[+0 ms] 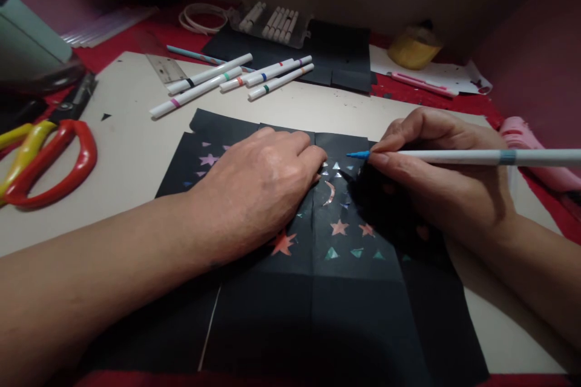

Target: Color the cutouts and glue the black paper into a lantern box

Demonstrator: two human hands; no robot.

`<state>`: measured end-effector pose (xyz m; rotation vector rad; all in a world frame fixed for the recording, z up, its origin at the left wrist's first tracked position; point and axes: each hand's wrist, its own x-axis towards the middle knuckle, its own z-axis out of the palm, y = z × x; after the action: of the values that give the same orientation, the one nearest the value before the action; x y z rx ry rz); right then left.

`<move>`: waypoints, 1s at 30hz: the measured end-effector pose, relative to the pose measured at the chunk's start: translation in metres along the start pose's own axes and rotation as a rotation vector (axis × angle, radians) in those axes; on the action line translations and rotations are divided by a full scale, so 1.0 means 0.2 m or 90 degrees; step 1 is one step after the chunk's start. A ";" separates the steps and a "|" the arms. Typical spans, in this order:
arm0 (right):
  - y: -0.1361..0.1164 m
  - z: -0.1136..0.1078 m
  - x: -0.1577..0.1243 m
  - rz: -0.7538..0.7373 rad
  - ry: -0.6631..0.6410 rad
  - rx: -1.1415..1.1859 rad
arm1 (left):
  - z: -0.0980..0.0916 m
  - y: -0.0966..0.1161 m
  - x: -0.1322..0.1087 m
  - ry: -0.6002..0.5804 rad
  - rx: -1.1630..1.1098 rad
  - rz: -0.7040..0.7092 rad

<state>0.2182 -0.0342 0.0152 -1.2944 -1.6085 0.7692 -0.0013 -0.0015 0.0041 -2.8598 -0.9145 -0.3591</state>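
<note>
A folded sheet of black paper (pixel 354 308) lies in front of me, with cut-out stars, triangles and a crescent showing coloured film or paper. My left hand (pixel 258 175) rests on its upper left part, fingers curled and pressing down; the fingertips are mostly hidden. My right hand (pixel 436 163) pinches a white marker (pixel 463 157) near its blue tip. That tip points left, just above the small triangles near the paper's top edge; whether it touches cannot be seen. A dark shadow covers the paper beneath my right hand.
Several capped white markers (pixel 204 89) lie beyond the paper, near a clear ruler (pixel 166 69). Red-and-yellow-handled scissors (pixel 75 157) sit at left. A marker case (pixel 295 36), yellow tape roll (pixel 414 48) and pink cutter (pixel 424 84) are at the back. A pink object (pixel 540 157) stands right.
</note>
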 end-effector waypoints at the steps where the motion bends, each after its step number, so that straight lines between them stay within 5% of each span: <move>1: 0.00 0.00 0.00 0.006 0.002 0.013 | 0.00 0.00 0.00 0.006 0.001 0.003; 9: -0.01 0.00 -0.01 0.019 0.018 -0.012 | 0.02 -0.01 0.00 0.061 -0.017 0.013; 17: 0.01 0.01 0.02 -0.070 -0.076 -0.081 | 0.02 -0.01 -0.01 0.046 -0.005 0.005; 30: 0.00 0.02 0.02 -0.104 -0.106 -0.167 | 0.03 -0.02 -0.01 0.076 -0.004 0.031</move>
<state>0.2144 -0.0294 0.0157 -1.2872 -1.9742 0.5922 -0.0035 0.0010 -0.0017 -2.8246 -0.8226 -0.5230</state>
